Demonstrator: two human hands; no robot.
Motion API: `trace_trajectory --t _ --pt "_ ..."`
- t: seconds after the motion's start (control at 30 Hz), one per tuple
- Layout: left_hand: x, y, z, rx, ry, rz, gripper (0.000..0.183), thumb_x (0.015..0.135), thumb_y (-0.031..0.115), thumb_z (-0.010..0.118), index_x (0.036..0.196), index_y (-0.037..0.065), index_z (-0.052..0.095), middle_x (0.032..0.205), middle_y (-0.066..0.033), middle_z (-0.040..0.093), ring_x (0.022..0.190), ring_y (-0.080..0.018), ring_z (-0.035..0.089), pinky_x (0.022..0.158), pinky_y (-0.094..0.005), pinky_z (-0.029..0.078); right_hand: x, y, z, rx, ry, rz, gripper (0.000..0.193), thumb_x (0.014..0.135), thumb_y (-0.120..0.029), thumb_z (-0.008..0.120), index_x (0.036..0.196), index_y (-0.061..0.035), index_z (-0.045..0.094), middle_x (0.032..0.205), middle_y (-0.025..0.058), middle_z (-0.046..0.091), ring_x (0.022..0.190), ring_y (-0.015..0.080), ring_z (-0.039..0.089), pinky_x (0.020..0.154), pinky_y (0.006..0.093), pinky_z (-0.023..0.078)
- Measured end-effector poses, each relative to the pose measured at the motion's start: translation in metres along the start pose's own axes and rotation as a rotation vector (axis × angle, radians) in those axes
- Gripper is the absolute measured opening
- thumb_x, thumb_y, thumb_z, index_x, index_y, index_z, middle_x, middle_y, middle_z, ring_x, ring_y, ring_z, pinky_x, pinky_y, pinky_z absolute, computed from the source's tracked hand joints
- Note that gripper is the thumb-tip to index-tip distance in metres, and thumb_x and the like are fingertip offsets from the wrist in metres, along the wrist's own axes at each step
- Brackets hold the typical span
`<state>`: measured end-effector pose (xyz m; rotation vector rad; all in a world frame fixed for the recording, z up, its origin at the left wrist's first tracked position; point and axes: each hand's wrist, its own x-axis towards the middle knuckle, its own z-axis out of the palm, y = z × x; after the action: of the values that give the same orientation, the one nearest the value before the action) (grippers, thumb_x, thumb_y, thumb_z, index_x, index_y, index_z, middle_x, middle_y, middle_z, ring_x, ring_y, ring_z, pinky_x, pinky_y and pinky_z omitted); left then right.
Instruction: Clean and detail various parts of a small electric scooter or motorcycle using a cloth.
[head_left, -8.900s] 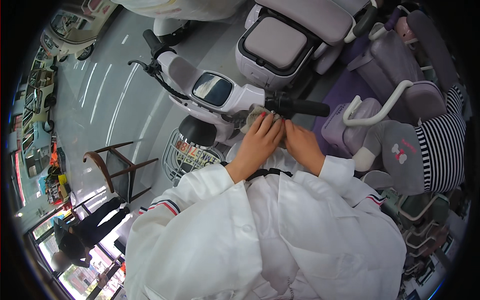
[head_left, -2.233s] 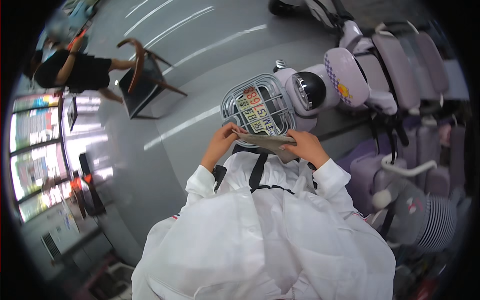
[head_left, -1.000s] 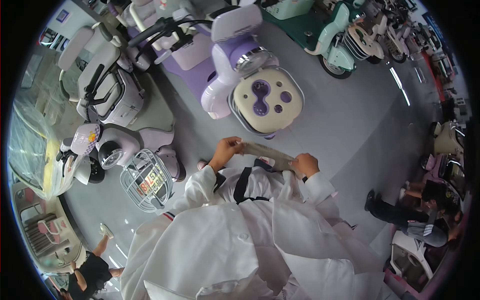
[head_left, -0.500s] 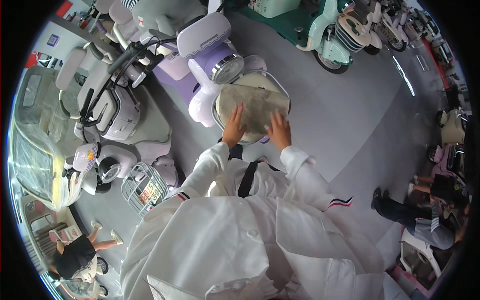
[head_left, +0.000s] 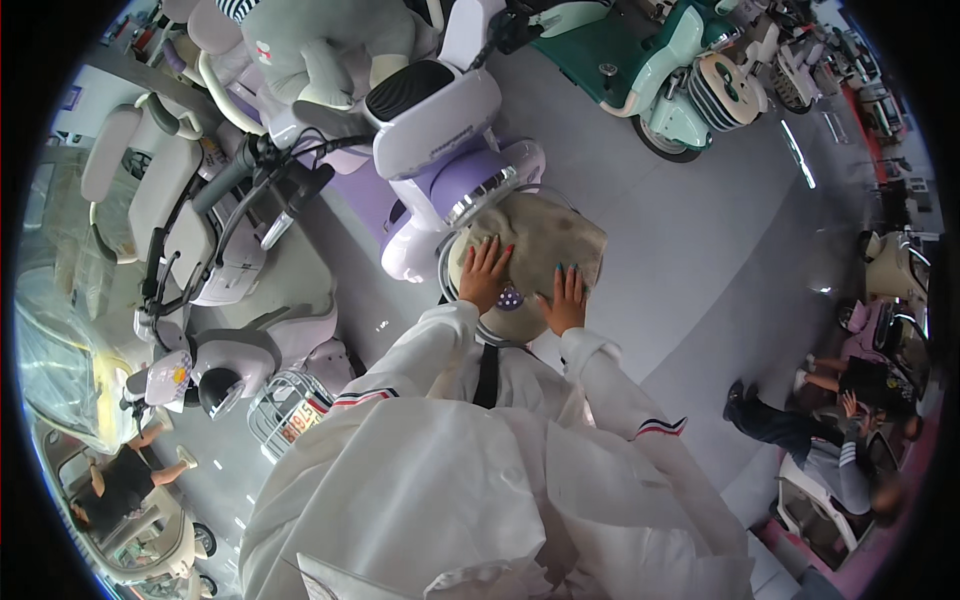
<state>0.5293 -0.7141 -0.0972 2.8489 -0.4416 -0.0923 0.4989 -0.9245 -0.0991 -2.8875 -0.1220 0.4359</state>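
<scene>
A stained grey-beige cloth (head_left: pixel 545 232) is spread over a cream, rounded piece (head_left: pixel 512 326) at the front of a purple and white scooter (head_left: pixel 437 130). Both hands lie on this cloth, fingers stretched out. My left hand (head_left: pixel 484 277) presses on its left part, close to the scooter's round chrome-rimmed headlight (head_left: pixel 481 196). Flat on the right part rests my right hand (head_left: pixel 566 301), near the cloth's right edge. Between the hands shows a small purple badge with white dots (head_left: pixel 510 298). A metal rim (head_left: pixel 447 272) curves round the cream piece.
Left stands another pale scooter with dark handlebars (head_left: pixel 250 170) and a wire basket (head_left: pixel 285 410). A grey plush toy (head_left: pixel 330 45) sits on the purple scooter. A green scooter (head_left: pixel 665 90) is at the far right. People (head_left: pixel 790 430) are at the right and left edges.
My view has shifted, and the scooter front now appears lower and closer to me. The cloth has become more rumpled at its upper left, with both hands still flat on it.
</scene>
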Motion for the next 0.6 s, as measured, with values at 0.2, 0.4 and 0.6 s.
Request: trace_trajectory --t 0.2,0.4,0.6 --pt "0.032 -0.030 -0.017 -0.092 -0.085 0.124 0.084 0.075 0.040 0.066 0.144 0.013 0.026 0.149 -0.0123 0.024 0.137 -0.0271 0.024 0.111 -0.0423 0.020 0.075 -0.010 -0.009 0.023 0.023 -0.016 0.078 0.085 -0.051 0.052 0.146 -0.0198 0.016 0.152 0.0129 0.007 0.140 0.0329 0.005 0.109 0.0551 0.015" --pt "0.010 -0.068 -0.021 -0.137 -0.131 0.151 0.076 0.080 0.039 0.062 0.141 0.007 0.029 0.148 -0.0150 0.024 0.136 -0.0289 0.026 0.111 -0.0419 0.022 0.123 -0.062 -0.025 -0.041 -0.114 -0.084 0.074 0.084 -0.053 0.053 0.143 -0.0172 0.027 0.151 0.0153 0.011 0.140 0.0359 0.005 0.108 0.0580 0.015" --pt "-0.026 -0.089 -0.032 -0.125 -0.145 0.192 0.074 0.077 0.041 0.064 0.136 0.005 0.036 0.147 -0.0134 0.026 0.136 -0.0271 0.024 0.111 -0.0423 0.022 0.113 -0.099 -0.016 -0.102 -0.120 -0.298 0.076 0.081 -0.052 0.056 0.142 -0.0130 0.030 0.151 0.0132 0.015 0.139 0.0344 0.011 0.107 0.0577 0.016"
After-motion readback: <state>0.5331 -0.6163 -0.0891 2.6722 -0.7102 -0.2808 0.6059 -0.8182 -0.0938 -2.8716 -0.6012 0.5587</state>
